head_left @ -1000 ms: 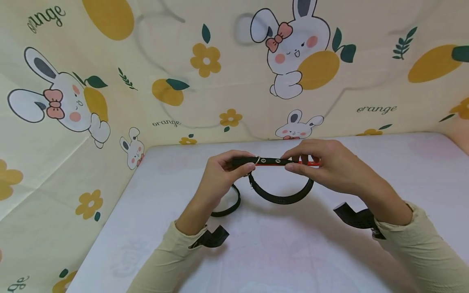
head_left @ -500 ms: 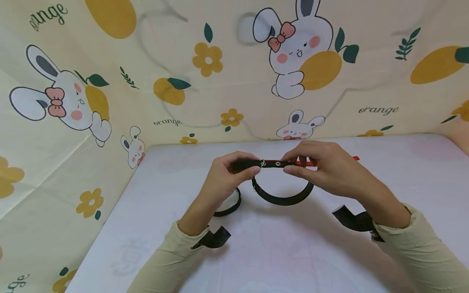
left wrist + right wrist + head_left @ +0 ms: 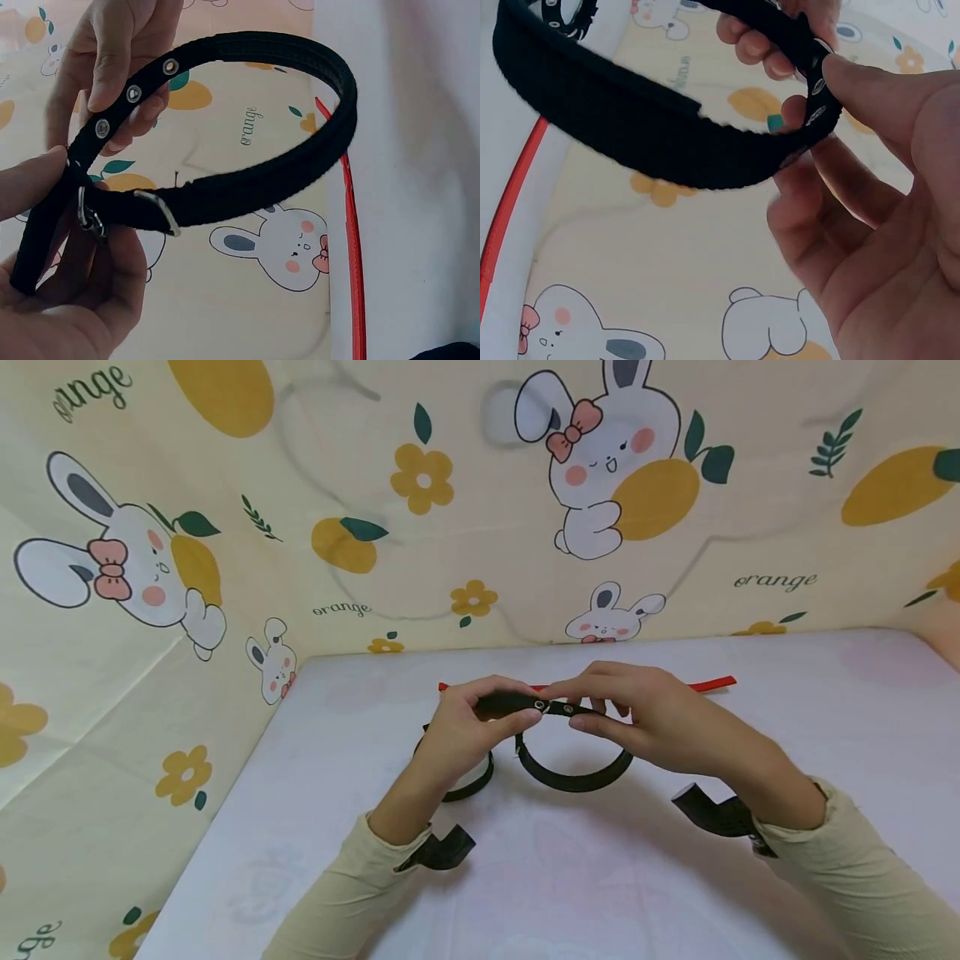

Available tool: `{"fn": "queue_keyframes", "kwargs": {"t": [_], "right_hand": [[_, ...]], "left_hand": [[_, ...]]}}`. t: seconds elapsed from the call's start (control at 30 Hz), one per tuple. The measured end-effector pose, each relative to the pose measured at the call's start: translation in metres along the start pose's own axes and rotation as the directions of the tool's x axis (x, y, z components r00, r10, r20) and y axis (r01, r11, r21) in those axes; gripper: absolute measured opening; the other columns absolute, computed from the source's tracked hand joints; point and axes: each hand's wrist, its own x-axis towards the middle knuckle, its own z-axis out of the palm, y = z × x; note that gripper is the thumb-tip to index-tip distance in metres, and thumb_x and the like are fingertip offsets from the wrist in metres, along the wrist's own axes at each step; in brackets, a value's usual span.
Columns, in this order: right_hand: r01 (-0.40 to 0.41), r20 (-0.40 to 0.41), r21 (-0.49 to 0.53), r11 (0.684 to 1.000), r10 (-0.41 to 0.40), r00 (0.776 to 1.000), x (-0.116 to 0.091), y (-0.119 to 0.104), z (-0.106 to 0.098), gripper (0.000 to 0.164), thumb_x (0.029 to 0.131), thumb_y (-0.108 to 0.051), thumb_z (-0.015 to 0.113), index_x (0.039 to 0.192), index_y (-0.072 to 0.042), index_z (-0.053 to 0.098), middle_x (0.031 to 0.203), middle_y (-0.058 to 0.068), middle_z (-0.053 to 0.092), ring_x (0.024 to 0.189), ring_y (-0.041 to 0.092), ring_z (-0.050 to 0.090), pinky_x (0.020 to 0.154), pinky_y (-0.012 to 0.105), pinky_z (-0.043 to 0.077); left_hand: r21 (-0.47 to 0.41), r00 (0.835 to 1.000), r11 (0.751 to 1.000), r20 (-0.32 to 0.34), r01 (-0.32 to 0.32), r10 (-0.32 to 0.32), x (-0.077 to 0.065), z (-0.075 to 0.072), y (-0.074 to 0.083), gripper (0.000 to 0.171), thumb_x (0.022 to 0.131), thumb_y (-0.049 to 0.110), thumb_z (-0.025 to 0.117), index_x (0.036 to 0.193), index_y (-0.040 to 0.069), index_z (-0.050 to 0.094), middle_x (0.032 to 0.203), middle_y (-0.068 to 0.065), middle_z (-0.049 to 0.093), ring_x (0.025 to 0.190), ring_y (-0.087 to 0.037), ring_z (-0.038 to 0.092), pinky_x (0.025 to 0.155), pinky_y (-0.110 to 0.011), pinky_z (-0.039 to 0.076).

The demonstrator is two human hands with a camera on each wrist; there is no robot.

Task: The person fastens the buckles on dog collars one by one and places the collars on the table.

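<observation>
A black collar (image 3: pixel 573 781), bent into a loop, hangs from both hands above the table. My left hand (image 3: pixel 480 718) pinches it at the buckle (image 3: pixel 91 219), where the strap end passes across the band. A metal D-ring (image 3: pixel 161 214) sits on the band beside the buckle. Between thumb and fingers, my right hand (image 3: pixel 648 714) holds the strap near its metal eyelets (image 3: pixel 133 94). The left wrist view shows three eyelets in a row between the hands. Behind my left forearm, a second black loop (image 3: pixel 468 789) lies on the table, partly hidden.
A long red strip (image 3: pixel 712 683) lies along the back of the white table (image 3: pixel 570 877), its middle hidden behind the hands. A patterned cloth (image 3: pixel 420 552) with rabbits and oranges rises behind and to the left. Black bands (image 3: pixel 442 852) sit at both wrists.
Both hands have come down slightly and nearer each other, the right one moving left along the strap. The collar's loop hangs a little lower. More of the red strip shows behind them.
</observation>
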Motion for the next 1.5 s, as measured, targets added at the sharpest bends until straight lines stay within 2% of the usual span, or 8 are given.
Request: {"fn": "queue_keyframes", "kwargs": {"t": [0.17, 0.4, 0.63, 0.97, 1.13, 1.27, 1.37, 1.5], "right_hand": [[-0.004, 0.016, 0.012, 1.000, 0.004, 1.000, 0.001, -0.001, 0.002, 0.037, 0.093, -0.017, 0.071, 0.126, -0.030, 0.065, 0.103, -0.018, 0.062, 0.087, 0.000, 0.054, 0.065, 0.020, 0.049], [-0.013, -0.048, 0.031, 0.999, 0.014, 0.999, 0.001, 0.002, 0.003, 0.033, 0.093, -0.010, 0.070, 0.123, -0.024, 0.064, 0.112, -0.014, 0.064, 0.090, 0.000, 0.057, 0.075, 0.021, 0.053], [0.002, -0.150, 0.049, 0.999, 0.006, 0.989, 0.001, 0.006, 0.004, 0.032, 0.091, -0.004, 0.070, 0.119, -0.019, 0.062, 0.110, -0.011, 0.064, 0.095, 0.000, 0.058, 0.079, 0.019, 0.055], [-0.084, -0.146, 0.170, 0.982, 0.109, 0.983, 0.006, 0.002, 0.015, 0.013, 0.094, -0.018, 0.070, 0.094, -0.025, 0.060, 0.083, -0.014, 0.059, 0.075, 0.003, 0.058, 0.070, 0.022, 0.048], [-0.111, -0.128, 0.209, 0.972, 0.140, 0.982, 0.007, 0.000, 0.019, 0.006, 0.099, -0.019, 0.063, 0.095, -0.022, 0.058, 0.077, -0.010, 0.060, 0.072, 0.005, 0.057, 0.070, 0.024, 0.046], [-0.156, -0.111, 0.206, 0.966, 0.182, 0.977, 0.007, -0.001, 0.019, 0.013, 0.100, -0.023, 0.061, 0.113, -0.023, 0.058, 0.081, -0.009, 0.064, 0.075, 0.005, 0.061, 0.074, 0.023, 0.049], [-0.187, -0.102, 0.212, 0.959, 0.212, 0.972, 0.007, -0.001, 0.018, 0.023, 0.100, -0.025, 0.061, 0.123, -0.028, 0.059, 0.093, -0.011, 0.068, 0.081, 0.005, 0.066, 0.076, 0.023, 0.053], [-0.193, -0.101, 0.238, 0.952, 0.222, 0.970, 0.007, 0.000, 0.018, 0.023, 0.100, -0.023, 0.062, 0.121, -0.031, 0.063, 0.111, -0.013, 0.067, 0.089, 0.004, 0.069, 0.079, 0.024, 0.054]], "left_hand": [[0.001, 1.000, 1.000, -0.027, -0.008, 0.008, 0.000, 0.000, 0.001, 0.028, 0.087, 0.014, 0.077, 0.114, 0.012, 0.071, 0.108, -0.008, 0.072, 0.091, -0.016, 0.067, 0.076, -0.026, 0.050], [-0.168, 0.998, 0.985, -0.042, 0.030, -0.037, 0.002, -0.003, 0.002, 0.056, 0.084, 0.003, 0.077, 0.134, 0.019, 0.057, 0.113, -0.015, 0.072, 0.097, -0.019, 0.070, 0.083, -0.026, 0.054], [-0.155, 0.990, 0.985, -0.108, 0.070, -0.087, 0.003, -0.007, -0.001, 0.033, 0.084, 0.003, 0.077, 0.116, 0.003, 0.069, 0.104, -0.006, 0.071, 0.091, -0.016, 0.067, 0.083, -0.024, 0.054], [-0.197, 0.989, 0.980, -0.141, 0.005, -0.033, 0.001, 0.000, 0.001, 0.026, 0.084, -0.001, 0.076, 0.110, -0.004, 0.072, 0.096, 0.001, 0.074, 0.089, -0.013, 0.068, 0.083, -0.025, 0.058], [-0.124, 0.989, 0.992, -0.151, -0.028, 0.009, -0.001, 0.004, 0.001, 0.025, 0.082, 0.002, 0.079, 0.106, 0.000, 0.075, 0.095, -0.006, 0.076, 0.089, -0.013, 0.070, 0.081, -0.027, 0.058], [-0.048, 0.984, 0.998, -0.177, -0.042, 0.033, -0.002, 0.005, 0.002, 0.024, 0.081, 0.008, 0.082, 0.105, 0.005, 0.077, 0.097, -0.011, 0.076, 0.091, -0.013, 0.070, 0.081, -0.028, 0.058], [-0.014, 0.980, 0.999, -0.194, -0.046, 0.042, -0.002, 0.005, 0.002, 0.024, 0.080, 0.010, 0.083, 0.104, 0.007, 0.078, 0.095, -0.011, 0.076, 0.090, -0.013, 0.070, 0.081, -0.029, 0.058], [0.008, 0.977, 0.999, -0.210, -0.041, 0.042, -0.001, 0.006, 0.002, 0.024, 0.081, 0.012, 0.083, 0.104, 0.008, 0.078, 0.095, -0.009, 0.077, 0.089, -0.012, 0.071, 0.079, -0.027, 0.057]]}}
